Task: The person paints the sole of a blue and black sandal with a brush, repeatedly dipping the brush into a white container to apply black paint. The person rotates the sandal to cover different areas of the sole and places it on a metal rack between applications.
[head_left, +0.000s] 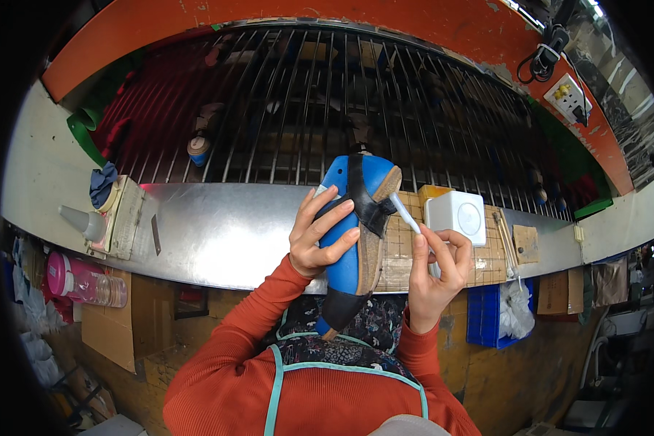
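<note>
A blue shoe last (343, 272) with black straps and a brown sole hangs tilted over the front edge of the metal ledge. My left hand (320, 236) is closed around its side, fingers wrapped over the blue and black parts. Between the thumb and fingers of my right hand (440, 272) is a slim white brush-like stick (408, 214). Its tip meets the black strap beside the brown sole, near the upper end of the last; the tip's exact shape cannot be made out. Just beyond my right hand stands a white square container (463, 218) with a round mark on it.
A rack of metal rods (269, 109) lies beyond the metal ledge (203, 232), with another blue last (198, 150) on it. A gridded tan board (487, 269) lies under the container. A white cone-tipped bottle (83, 222) is at left, a blue basket (483, 320) below right.
</note>
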Demonstrator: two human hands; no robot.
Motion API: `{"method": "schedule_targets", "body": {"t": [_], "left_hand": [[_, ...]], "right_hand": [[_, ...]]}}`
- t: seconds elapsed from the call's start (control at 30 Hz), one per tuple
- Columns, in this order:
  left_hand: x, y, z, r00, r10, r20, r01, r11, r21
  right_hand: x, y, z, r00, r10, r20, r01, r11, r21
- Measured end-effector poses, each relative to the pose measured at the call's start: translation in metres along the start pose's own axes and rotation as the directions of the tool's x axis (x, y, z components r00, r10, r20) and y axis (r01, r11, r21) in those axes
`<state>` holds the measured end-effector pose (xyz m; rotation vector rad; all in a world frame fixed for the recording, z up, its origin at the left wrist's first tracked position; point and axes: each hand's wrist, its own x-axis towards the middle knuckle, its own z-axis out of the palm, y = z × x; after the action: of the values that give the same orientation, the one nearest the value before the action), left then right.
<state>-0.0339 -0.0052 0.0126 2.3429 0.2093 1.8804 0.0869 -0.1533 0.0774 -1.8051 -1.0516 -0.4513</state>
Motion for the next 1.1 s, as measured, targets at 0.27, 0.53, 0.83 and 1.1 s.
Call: {"method": "schedule_targets", "body": {"t": [0.27,0.53,0.83,1.1], "left_hand": [[0.0,-0.001,0.0,0.999,0.044,0.008,-0.044,0.999,0.033],[-0.001,0.001,-0.001,1.0,0.016,0.019,-0.016,1.0,0.003],[-0.003,0.002,0.0,1.0,0.007,0.024,-0.007,1.0,-0.008],[-0.003,0.003,0.001,0.999,-0.015,0.032,0.016,1.0,-0.015]], "right_hand": [[-0.002,-0.004,-0.004,0.999,-0.05,0.002,0.049,0.991,-0.125],[-0.004,-0.004,-0.003,0.995,-0.09,-0.05,0.081,0.983,-0.164],[-0.002,0.003,0.002,0.992,-0.042,-0.12,0.025,0.991,-0.135],[-0.005,0.003,-0.008,0.998,-0.046,-0.034,0.043,0.994,-0.102]]}}
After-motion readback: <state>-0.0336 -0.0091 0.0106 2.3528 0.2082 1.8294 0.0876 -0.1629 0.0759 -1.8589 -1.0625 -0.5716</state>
